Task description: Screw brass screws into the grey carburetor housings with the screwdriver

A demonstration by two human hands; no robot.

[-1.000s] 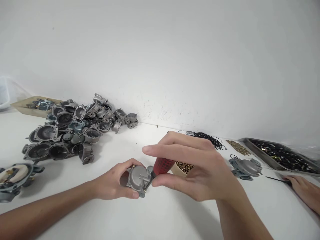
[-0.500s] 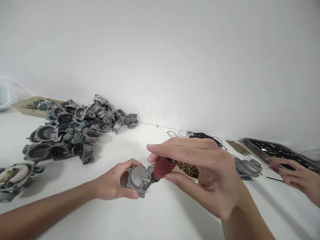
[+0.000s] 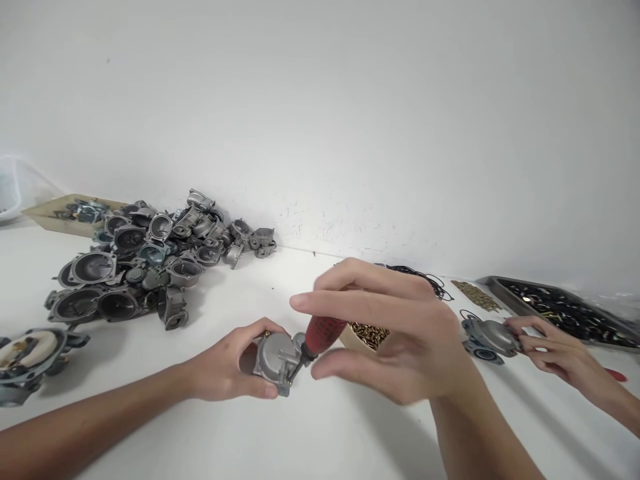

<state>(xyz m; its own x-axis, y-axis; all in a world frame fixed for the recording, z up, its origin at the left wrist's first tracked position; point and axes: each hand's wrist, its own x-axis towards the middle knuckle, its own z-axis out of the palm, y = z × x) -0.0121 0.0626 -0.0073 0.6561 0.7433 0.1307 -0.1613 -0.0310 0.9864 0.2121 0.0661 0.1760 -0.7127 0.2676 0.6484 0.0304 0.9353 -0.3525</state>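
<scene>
My left hand is closed around a grey metal carburetor, keeping it on the white table with its round bowl cover facing up. A small brass-coloured screw shows near the cover's upper edge. In my right hand is a screwdriver with a red handle, tilted, its tip down at the cover's lower right corner. The fingers curl over the handle's top; the thumb sits a little off it. The tip's exact contact is too small to make out.
Carburetor bodies are heaped at the left, before a yellowish tray. Behind my right hand stands a container of brass screws. Black rings, a screw pile and a dark tray lie right. Another person's hand touches a carburetor.
My right hand's thumb has moved away from the screwdriver handle and its fingers have shifted. My left hand and the carburetor stay put. The other person's hand has moved left onto a carburetor.
</scene>
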